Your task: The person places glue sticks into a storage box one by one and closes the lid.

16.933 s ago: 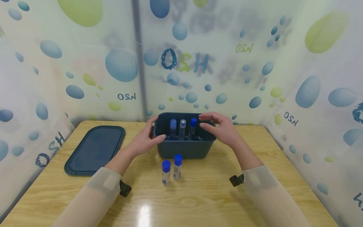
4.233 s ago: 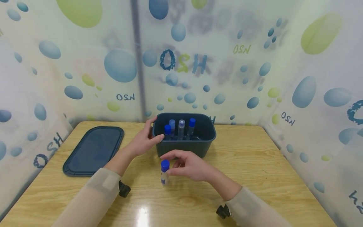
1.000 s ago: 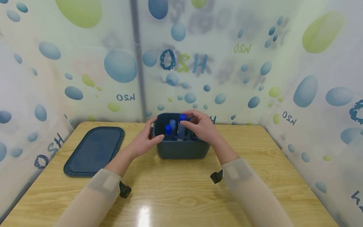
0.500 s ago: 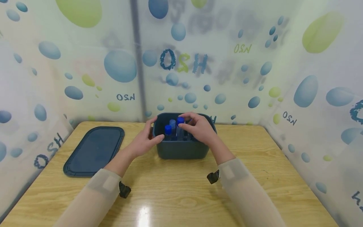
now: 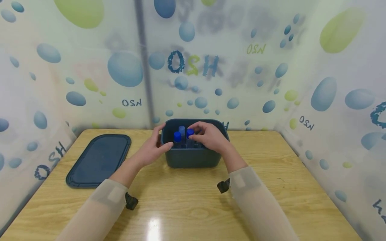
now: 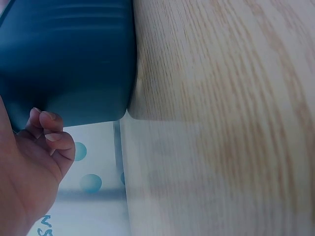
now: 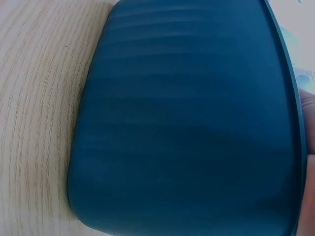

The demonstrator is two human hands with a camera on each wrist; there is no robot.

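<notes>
A dark blue plastic bin (image 5: 193, 159) stands upright on the wooden table, its open top upward. My left hand (image 5: 149, 151) holds its left end, thumb at the front rim and index finger near the back corner. In the left wrist view, the other fingers (image 6: 59, 142) curl by the bin's wall. Inside the bin, my right hand (image 5: 212, 137) pinches the blue cap of a glue stick (image 5: 190, 132) between thumb and fingers. Left of it stand a blue-capped glue stick (image 5: 177, 136) and a paler-capped one (image 5: 182, 130). My right hand hides the bin's right part.
A dark blue lid (image 5: 99, 160) lies flat on the table (image 5: 187, 207), left of the bin. Behind the bin hangs a patterned curtain (image 5: 126, 70), which also closes in both sides.
The last glue stick on the table was taken by my right hand and brought into the bin. Over the last second it has sunk lower there. My left hand has stayed on the bin.
</notes>
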